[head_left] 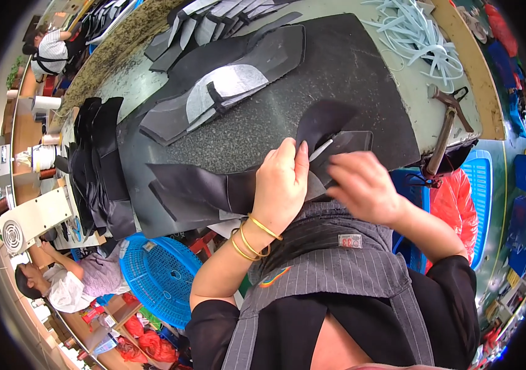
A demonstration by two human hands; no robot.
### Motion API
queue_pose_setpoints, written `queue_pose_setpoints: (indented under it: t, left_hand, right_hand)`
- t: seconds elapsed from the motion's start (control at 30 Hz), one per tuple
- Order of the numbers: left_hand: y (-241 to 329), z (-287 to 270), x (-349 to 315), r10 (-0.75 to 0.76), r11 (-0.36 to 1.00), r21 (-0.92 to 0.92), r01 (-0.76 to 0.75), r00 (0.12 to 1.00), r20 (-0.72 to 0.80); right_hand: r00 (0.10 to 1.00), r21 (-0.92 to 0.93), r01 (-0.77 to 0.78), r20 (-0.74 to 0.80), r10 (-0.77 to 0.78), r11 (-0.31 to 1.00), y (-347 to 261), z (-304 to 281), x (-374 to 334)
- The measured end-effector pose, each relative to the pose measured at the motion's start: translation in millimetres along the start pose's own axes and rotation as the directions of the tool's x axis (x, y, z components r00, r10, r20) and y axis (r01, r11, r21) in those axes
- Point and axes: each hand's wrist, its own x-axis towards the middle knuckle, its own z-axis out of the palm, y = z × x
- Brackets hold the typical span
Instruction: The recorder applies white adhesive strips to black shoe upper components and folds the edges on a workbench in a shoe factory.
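A long, curved black piece of leather-like sheet [196, 188] lies along the near side of the dark board [226, 148], with its upper flap standing up. My left hand [280, 182] is closed on it near the middle, thumb and fingertips pinching. A short whitish strip [320, 149] shows just right of my left fingertips; what it is I cannot tell. My right hand [364, 185] is beside the piece's right end, its fingers bent and smeared by motion. Further back lie stacked black pieces [281, 52] with a silver-grey lining piece [229, 85] on top.
A hammer [441, 142] lies at the table's right edge, below a heap of pale blue strips [420, 43]. More black pieces [96, 166] hang in a pile at left. A blue basket [158, 277], a red bag [454, 209] and two people flank the bench.
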Motion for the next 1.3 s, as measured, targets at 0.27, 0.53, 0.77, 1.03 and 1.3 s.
queue_pose_setpoints:
  t: [0.27, 0.53, 0.77, 1.03, 1.3]
  left_hand:
    - [-6, -3, -5, 0.022, 0.99, -0.138, -0.022, 1.0, 0.002]
    - [-5, -4, -12, 0.259, 0.962, -0.103, -0.253, 0.964, 0.054]
    - [-11, 17, -29, 0.588, 0.652, 0.483, -0.584, 0.792, 0.164]
    - [-10, 25, -30, 0.455, 0.795, 0.359, -0.49, 0.872, 0.182]
    - [1, 35, -22, 0.347, 0.734, 0.576, -0.361, 0.927, 0.139]
  right_hand:
    - [0.983, -0.199, -0.03, 0.173, 0.066, 0.979, -15, 9, -2]
    - [0.966, -0.279, -0.117, 0.191, 0.174, 0.953, -14, 12, -2]
    - [0.653, 0.617, -0.7, 0.349, 0.672, 0.36, 30, -29, 25]
    - [0.77, 0.268, -0.621, 0.03, 0.638, 0.737, 30, -4, 30]
    - [0.989, -0.278, -0.151, -0.052, 0.142, 0.949, 32, -10, 43]
